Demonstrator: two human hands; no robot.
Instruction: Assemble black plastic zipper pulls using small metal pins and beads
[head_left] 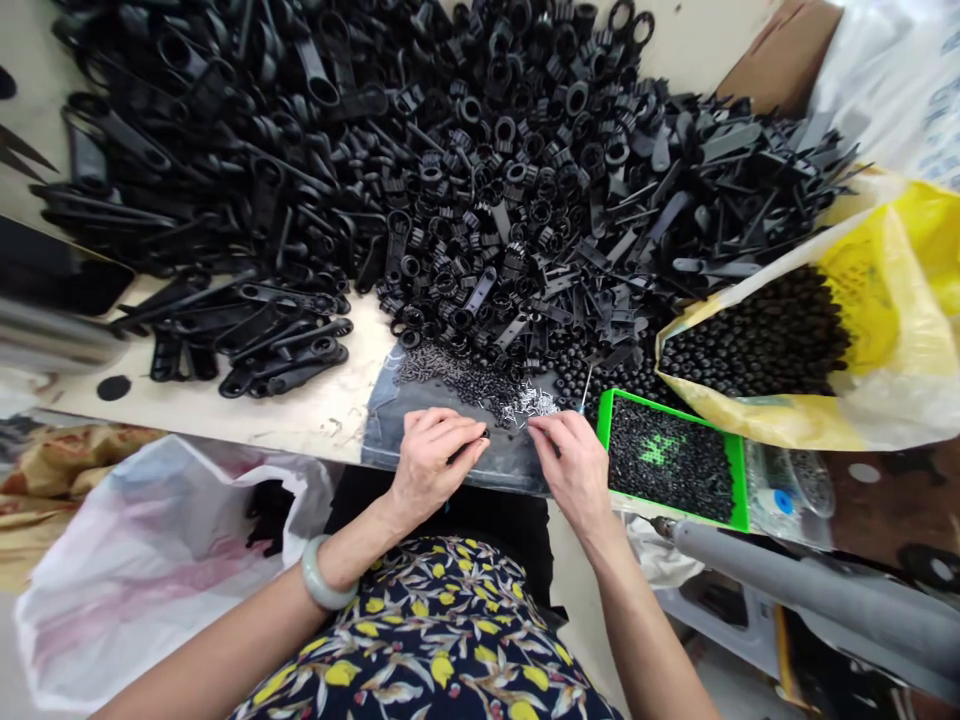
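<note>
Your left hand [435,465] sits at the bottom centre of the frame, its fingers curled in and pinched closed on a small dark piece [478,438]. The piece is too small to make out clearly. Your right hand [574,470] is just beside it, with the fingertips drawn together at the edge of a little heap of silver pins [534,403]; you cannot tell whether they have hold of one.

Both hands rest over a dark plastic sheet [510,468] lying on the pale table [247,415]. A spread of tiny dark bits [457,375] lies beside the silver pins on that sheet. Just right of your right hand is a green tray [675,413] filled with black beads [667,475]. A yellow plastic bag [892,300] of similar beads sits beyond it, at the right of the frame.

A huge heap of black plastic pull tabs [480,180] covers the upper part of the table. A pale bangle [324,573] circles your left wrist, and a white plastic bag [150,570] sits at the lower left.
</note>
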